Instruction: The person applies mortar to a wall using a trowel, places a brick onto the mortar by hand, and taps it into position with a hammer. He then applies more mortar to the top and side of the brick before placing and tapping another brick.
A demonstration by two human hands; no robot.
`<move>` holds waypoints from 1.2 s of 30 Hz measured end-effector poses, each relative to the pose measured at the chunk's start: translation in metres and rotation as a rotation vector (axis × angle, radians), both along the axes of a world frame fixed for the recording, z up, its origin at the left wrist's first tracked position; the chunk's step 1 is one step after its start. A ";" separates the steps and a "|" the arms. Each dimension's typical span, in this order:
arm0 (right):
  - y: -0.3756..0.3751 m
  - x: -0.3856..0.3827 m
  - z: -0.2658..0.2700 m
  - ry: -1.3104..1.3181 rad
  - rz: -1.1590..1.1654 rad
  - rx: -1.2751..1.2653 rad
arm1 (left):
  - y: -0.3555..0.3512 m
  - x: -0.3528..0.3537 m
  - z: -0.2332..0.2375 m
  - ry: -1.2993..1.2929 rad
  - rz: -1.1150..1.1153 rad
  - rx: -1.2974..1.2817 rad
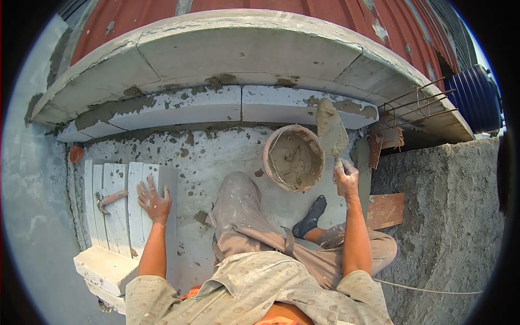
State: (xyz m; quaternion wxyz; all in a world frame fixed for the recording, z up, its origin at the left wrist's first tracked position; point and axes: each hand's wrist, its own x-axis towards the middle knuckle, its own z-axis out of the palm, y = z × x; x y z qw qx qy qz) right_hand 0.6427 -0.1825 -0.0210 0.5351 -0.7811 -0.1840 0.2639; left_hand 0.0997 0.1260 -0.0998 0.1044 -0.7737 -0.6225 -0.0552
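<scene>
My right hand (pixel 347 179) is closed around the handle of a trowel (pixel 332 130). Grey mortar coats the trowel's blade, which points away from me over the right end of the low row of white blocks (pixel 303 104). Just left of the trowel stands a round bucket (pixel 268 157) with wet mortar (pixel 295 160) inside. My left hand (pixel 154 201) rests with fingers spread on top of a stack of upright white blocks (pixel 168 187). A claw hammer (pixel 111 200) lies on that same stack, left of my hand.
Behind the block row rises a grey wall (pixel 244 51), with red corrugated sheeting (pixel 146 11) beyond. Rusty rebar (pixel 420 103) juts out at the right, near a dark blue ribbed tank (pixel 475 100). More white blocks (pixel 105 268) lie at lower left. A wooden board (pixel 385 211) leans at the right.
</scene>
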 end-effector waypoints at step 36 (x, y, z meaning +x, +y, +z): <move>0.120 0.074 0.115 -1.431 0.445 -1.169 | 0.001 -0.002 -0.003 0.007 -0.009 0.035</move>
